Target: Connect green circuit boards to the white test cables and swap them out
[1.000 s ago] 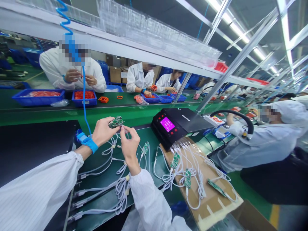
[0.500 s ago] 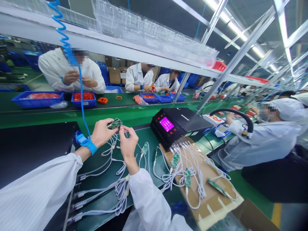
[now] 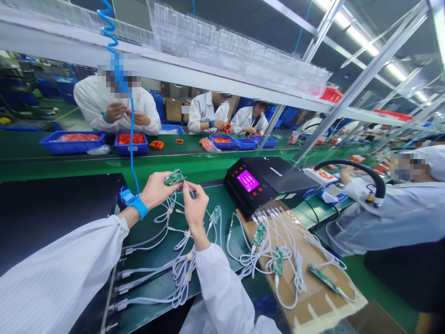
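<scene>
My left hand [image 3: 158,189], with a blue strap at its wrist, is closed on a green circuit board [image 3: 174,177] held above the bench. The thumb and fingertips of my right hand [image 3: 195,204] pinch at the board's right end; a small dark bit shows there, too small to make out. Beneath my hands lie bundled white cables [image 3: 182,273]. Right of them a circuit board [image 3: 214,215] lies on the green bench with a white cable at its end. More boards with cables, such as one circuit board [image 3: 259,234], lie on a cardboard sheet [image 3: 313,304].
A black tester [image 3: 274,174] with a lit magenta screen stands ahead to the right. A black box [image 3: 62,199] fills the left side. A blue coiled cord [image 3: 132,134] hangs near my left hand. Co-workers sit across the line behind blue bins [image 3: 73,144]; another person [image 3: 392,208] sits at right.
The view has swung slightly left, so everything sits further right. The circuit board in my left hand has turned to show more of its face. Both hands keep their grip close together.
</scene>
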